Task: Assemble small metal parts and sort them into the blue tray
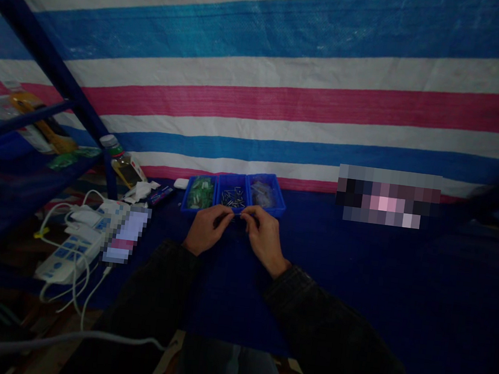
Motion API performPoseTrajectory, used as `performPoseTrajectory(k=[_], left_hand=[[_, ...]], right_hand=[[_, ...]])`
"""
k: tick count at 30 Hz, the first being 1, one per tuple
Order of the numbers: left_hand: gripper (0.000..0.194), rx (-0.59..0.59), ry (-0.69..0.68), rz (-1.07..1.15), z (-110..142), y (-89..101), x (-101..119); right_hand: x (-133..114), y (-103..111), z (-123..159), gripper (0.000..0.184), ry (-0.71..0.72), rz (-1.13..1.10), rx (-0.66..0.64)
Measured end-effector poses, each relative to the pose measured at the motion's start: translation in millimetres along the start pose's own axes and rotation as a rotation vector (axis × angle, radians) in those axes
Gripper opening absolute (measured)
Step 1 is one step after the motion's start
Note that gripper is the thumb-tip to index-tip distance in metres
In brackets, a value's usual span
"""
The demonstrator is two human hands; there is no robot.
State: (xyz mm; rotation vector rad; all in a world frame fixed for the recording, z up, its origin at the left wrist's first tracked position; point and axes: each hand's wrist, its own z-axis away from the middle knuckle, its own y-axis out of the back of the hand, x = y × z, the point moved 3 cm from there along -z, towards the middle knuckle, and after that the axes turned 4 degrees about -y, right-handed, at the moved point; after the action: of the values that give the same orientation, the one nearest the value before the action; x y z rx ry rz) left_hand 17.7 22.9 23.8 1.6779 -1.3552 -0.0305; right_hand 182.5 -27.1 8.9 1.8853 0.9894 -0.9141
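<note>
Just below frame centre, the left hand and right hand both pinch a small piece, blue trays close ahead, probably for easy reach.

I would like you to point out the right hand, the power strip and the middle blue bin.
Right hand [265, 234]: head view, its back.
Power strip [81, 243]: head view, its socket face.
Middle blue bin [232, 181]: head view, its back wall.

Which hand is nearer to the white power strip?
Left. The left hand is to the right of the power strip; the right hand is farther to the right.
</note>
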Motion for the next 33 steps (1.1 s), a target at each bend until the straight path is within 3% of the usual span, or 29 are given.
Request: performPoseTrajectory(k=[9,27,33], left_hand=[[0.017,-0.031,-0.009,-0.008,1.1,-1.8,1.7],[0.016,-0.051,-0.037,0.003,1.5,-3.8,5.0],[0.015,-0.054,-0.016,0.003,1.2,-3.8,4.8]], right_hand=[[0.7,-1.3,-0.8,0.021,-0.021,0.01,-0.037],[15.8,-10.3,0.2,0.051,-0.089,0.126,-0.126],[13.2,-9.7,0.4,0.046,-0.076,0.079,-0.11]])
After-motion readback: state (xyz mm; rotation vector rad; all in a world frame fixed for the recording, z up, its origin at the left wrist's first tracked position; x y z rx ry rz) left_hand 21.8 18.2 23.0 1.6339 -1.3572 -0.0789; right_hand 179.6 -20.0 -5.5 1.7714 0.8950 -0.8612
